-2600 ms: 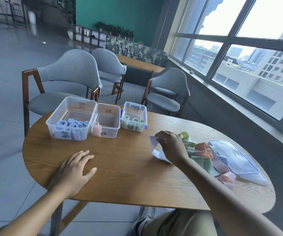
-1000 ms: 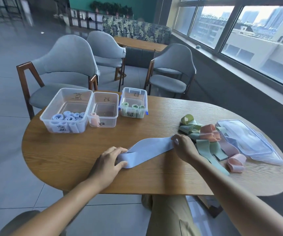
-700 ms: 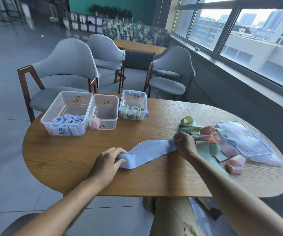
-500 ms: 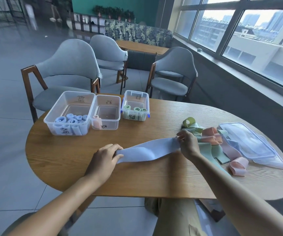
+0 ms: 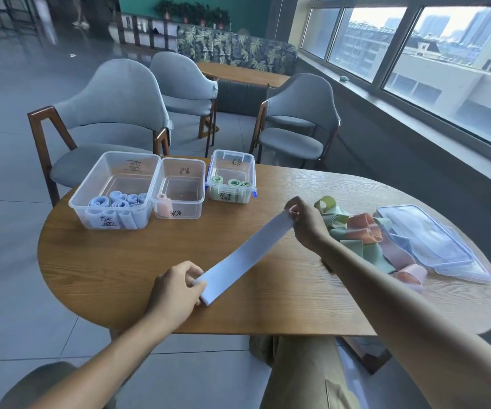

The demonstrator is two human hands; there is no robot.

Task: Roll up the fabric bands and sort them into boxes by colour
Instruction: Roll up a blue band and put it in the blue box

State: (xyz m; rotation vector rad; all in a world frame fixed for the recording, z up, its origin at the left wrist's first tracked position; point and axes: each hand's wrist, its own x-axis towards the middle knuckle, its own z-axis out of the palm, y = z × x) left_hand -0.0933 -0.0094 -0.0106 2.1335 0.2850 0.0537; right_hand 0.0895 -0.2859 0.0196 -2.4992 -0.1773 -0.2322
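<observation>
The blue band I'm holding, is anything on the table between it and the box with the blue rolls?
Nothing visible: bare table lies between the blue band and the blue box, which is open-topped.

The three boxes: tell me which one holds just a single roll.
The middle box, between the larger box of blue rolls and the box of green rolls. It holds one pink roll against its near left corner.

Bare tabletop (image 5: 126, 261) before boxes (image 5: 176, 190); band pile (image 5: 359, 234) right.
</observation>
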